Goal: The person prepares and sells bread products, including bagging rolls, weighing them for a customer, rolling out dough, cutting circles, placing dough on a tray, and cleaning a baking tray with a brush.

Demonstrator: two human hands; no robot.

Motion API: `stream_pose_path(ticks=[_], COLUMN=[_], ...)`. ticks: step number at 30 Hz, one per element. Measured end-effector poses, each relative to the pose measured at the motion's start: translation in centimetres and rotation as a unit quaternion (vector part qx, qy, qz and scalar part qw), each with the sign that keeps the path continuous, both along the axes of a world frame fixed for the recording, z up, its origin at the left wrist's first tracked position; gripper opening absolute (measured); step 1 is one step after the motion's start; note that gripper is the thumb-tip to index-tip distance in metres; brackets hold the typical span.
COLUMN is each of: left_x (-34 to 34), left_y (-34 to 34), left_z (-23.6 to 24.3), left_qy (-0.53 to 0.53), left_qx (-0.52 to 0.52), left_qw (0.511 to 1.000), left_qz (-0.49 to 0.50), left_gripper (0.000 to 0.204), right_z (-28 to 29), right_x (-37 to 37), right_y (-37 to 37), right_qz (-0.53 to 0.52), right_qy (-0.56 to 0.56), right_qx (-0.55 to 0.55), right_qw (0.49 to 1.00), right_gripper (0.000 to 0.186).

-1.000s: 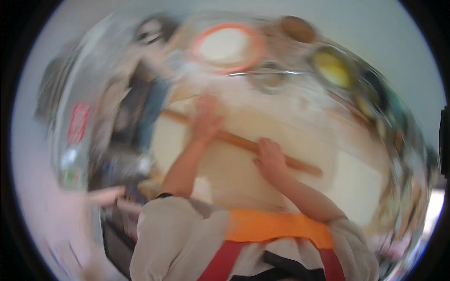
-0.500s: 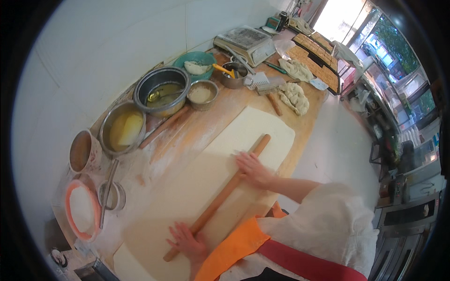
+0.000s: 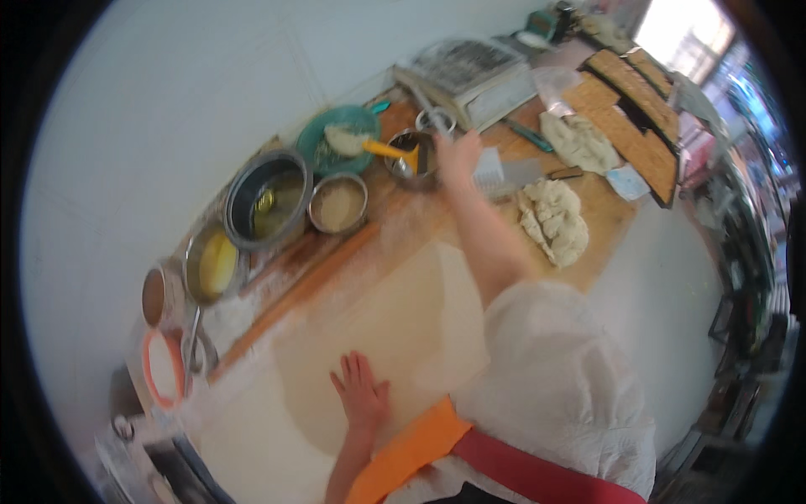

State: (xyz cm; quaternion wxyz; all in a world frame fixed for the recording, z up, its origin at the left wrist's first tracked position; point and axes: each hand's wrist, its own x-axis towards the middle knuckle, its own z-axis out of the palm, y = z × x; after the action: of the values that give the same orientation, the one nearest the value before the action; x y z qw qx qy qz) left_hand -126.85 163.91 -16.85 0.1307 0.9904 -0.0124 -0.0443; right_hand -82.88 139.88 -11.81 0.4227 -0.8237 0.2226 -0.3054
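A wide, thin sheet of pale dough [image 3: 395, 311] lies across the floured wooden worktop. On it rests my left hand [image 3: 363, 393], palm down with fingers apart. My right hand [image 3: 460, 158] reaches far across to the right rim of a small metal pot [image 3: 403, 172], beside a long grey metal handle [image 3: 426, 102]. Its fingers are blurred, so a grip cannot be made out. A yellow-handled tool [image 3: 390, 149] leans in that pot. The long wooden rolling pin [image 3: 290, 301] lies along the dough's far edge, with neither hand on it.
Along the wall stand a teal bowl [image 3: 369, 126], a dark pot of oil [image 3: 235, 197], a metal bowl of pale powder [image 3: 361, 206] and a pink-rimmed tub [image 3: 149, 370]. A scale [image 3: 495, 105], lumpy dough [image 3: 554, 223] and trays of brown slabs [image 3: 646, 139] are at the right.
Both hands have left the rolling pin, which now lies at the dough's far side. My right hand has moved up to the small pot; my left lies flat on the dough. The view has shifted.
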Motion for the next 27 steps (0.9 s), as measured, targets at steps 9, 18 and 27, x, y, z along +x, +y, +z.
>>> stream_pose_path(ticks=[9, 18, 27], left_x=[4.5, 16.5, 13.5], left_y=[-10.0, -3.1, 2.1], left_z=[0.8, 4.4, -2.1], left_qy=[0.052, -0.261, -0.137], left_qx=[-0.072, -0.090, -0.077], left_qw=[0.969, 0.960, 0.890], left_qz=[-0.231, 0.057, 0.428], left_gripper=[0.059, 0.048, 0.052], right_z=[-0.2, 4.4, 4.8], right_x=[7.1, -15.0, -23.6], right_y=[-10.8, -19.9, -22.7], right_qz=[0.305, 0.429, 0.534], right_qy=[0.217, 0.179, 0.301], right_qx=[-0.116, -0.068, 0.010], right_qw=[0.920, 0.883, 0.790], right_gripper=[0.042, 0.031, 0.031])
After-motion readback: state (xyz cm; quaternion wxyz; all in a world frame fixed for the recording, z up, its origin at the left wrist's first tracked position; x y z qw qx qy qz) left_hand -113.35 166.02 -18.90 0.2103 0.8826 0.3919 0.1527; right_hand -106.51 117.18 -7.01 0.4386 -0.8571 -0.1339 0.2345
